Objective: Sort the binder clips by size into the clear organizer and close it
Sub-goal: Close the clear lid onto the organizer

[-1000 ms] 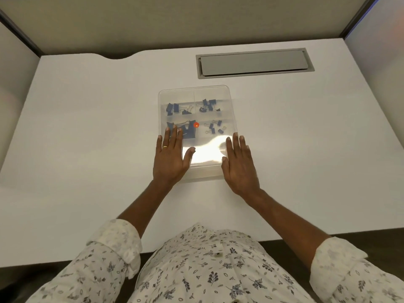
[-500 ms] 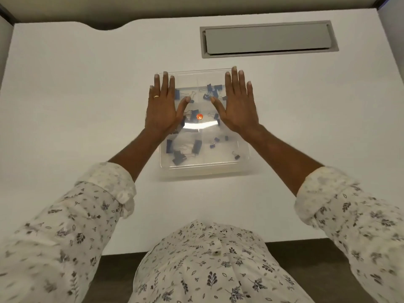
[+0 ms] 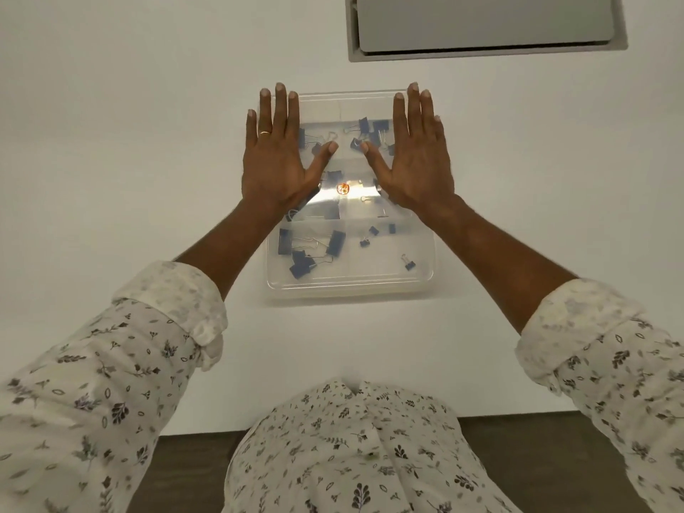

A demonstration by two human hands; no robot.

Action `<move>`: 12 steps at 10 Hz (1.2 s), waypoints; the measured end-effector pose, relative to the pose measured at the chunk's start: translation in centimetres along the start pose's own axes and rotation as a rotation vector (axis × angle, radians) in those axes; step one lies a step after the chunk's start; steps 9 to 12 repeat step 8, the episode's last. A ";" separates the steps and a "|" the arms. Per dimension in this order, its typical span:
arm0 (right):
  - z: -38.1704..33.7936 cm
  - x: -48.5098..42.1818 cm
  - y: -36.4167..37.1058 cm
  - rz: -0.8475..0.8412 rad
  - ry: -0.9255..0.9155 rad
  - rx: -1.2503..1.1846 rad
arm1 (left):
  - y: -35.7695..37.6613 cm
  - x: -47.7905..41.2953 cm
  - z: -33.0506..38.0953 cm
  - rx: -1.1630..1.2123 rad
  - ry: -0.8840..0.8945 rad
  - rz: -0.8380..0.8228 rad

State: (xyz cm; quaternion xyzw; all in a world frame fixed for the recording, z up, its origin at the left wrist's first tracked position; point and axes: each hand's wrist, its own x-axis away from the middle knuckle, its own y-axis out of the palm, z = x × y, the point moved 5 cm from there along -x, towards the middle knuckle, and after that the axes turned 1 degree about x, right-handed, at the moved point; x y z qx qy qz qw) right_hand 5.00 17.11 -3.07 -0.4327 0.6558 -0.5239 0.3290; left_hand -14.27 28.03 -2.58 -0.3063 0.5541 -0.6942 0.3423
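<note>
White surface (image 3: 111, 149): carries the clear organizer (image 3: 349, 288), which lies flat with its lid on.
Left hand (image 3: 275, 157): spread, fingers straight, palm down on the far-left part of the organizer's lid; fingertips reach the organizer's far edge; a ring (image 3: 265, 132) on one finger.
Large binder clips (image 3: 299, 249): blue, loose and jumbled in the organizer's near-left compartment.
Lid (image 3: 388, 268): thin clear plastic with a band of glare across the organizer's middle. Judged springy and likely to bow under a push at the centre, so pressure is best placed over the rim and corners. Whether it has latched cannot be told.
Far binder clips (image 3: 370, 131): blue, in the organizer's far compartments, seen between the two thumbs and partly hidden.
Small binder clips (image 3: 372, 233): scattered in the organizer's near-right compartment.
Right hand (image 3: 418, 161): spread, fingers straight, palm down on the far-right part of the organizer's lid.
Handling: judged light, stiff-walled and slick on the surface; the clips would slide if it tipped. Take hold at two opposite side walls and keep it level.
Grey hatch (image 3: 485, 24): beyond the organizer's far-right corner, well apart.
</note>
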 end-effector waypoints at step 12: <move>-4.1 19.4 -0.4 0.102 -0.099 0.050 | 2.1 15.5 4.5 0.028 0.176 0.021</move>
